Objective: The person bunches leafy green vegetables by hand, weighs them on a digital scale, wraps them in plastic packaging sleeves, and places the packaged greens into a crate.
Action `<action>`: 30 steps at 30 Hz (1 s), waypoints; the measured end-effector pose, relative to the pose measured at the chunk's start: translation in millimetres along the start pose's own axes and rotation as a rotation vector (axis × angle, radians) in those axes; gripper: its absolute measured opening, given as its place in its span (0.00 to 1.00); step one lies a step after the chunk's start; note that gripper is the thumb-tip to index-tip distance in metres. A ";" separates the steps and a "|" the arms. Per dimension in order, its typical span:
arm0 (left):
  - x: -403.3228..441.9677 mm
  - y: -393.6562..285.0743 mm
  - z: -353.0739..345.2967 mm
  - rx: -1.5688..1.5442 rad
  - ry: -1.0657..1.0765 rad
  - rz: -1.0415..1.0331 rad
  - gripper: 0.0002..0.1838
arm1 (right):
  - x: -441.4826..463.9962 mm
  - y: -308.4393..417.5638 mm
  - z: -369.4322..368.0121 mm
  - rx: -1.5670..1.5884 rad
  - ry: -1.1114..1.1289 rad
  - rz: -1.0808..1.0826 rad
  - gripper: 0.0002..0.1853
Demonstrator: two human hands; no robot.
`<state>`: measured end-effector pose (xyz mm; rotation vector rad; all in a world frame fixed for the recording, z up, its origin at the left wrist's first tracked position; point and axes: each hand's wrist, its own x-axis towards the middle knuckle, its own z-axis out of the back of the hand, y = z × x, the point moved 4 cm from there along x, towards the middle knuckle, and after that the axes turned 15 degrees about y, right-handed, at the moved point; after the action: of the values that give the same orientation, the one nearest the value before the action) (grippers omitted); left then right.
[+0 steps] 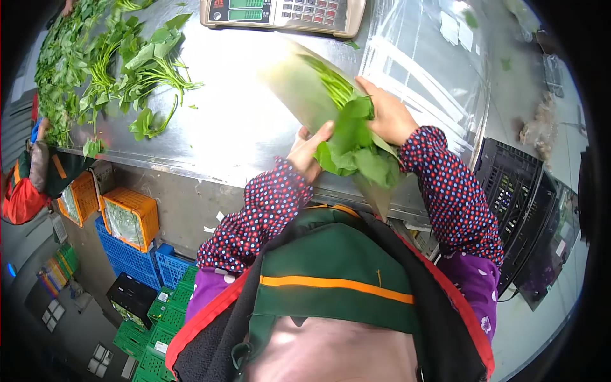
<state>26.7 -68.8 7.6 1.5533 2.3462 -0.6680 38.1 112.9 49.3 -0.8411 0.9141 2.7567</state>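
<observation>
A bunch of leafy greens (pixel 356 137) lies inside or against a translucent plastic sleeve (pixel 289 79), stems toward the scale and leaves toward my body. My left hand (pixel 307 151) grips the near left side of the bunch, its thumb on top and part of its fingers hidden beneath. On the right side, my right hand (pixel 388 113) is wrapped round the bunch and the sleeve, its fingertips partly covered by leaves. The sleeve's far end is blurred. Both hands are just above the near edge of the metal table (pixel 223 102).
A digital scale (pixel 283 14) stands at the table's far side. Loose greens (pixel 114 70) are heaped at left, and flat clear plastic bags (pixel 420 70) lie at right. Orange crates (pixel 130 219) and green crates (pixel 156 344) are below left; black crates (pixel 506 184) stand at right. Another person's red sleeve (pixel 25 200) shows far left.
</observation>
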 end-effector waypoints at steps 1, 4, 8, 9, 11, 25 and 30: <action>5.7 -2.0 -3.0 0.067 -0.034 0.046 0.27 | -7.2 3.4 3.1 0.132 0.025 0.020 0.37; 24.3 5.3 10.6 0.163 -0.047 0.132 0.24 | -31.6 23.9 14.8 0.597 0.124 0.124 0.38; 42.7 18.7 48.3 0.336 0.217 0.090 0.21 | -45.9 62.9 -22.2 0.027 -0.078 0.120 0.50; 41.1 23.7 52.5 0.222 0.159 0.095 0.20 | -46.0 75.3 -33.6 -0.135 -0.113 0.014 0.51; 34.8 17.9 55.8 0.630 0.359 0.163 0.21 | -45.9 90.4 -42.9 -0.455 -0.182 -0.216 0.53; 176.9 21.0 -136.1 1.898 0.838 -0.265 0.23 | -276.6 -6.9 -74.9 0.756 -0.669 -0.574 0.42; 269.4 140.2 -126.6 2.571 0.934 -0.242 0.18 | -306.6 34.0 -142.1 0.896 -0.835 -0.846 0.40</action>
<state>52.5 256.4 -36.0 -0.4932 -0.0771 1.3466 352.7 21.1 138.5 0.1136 1.0653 1.4460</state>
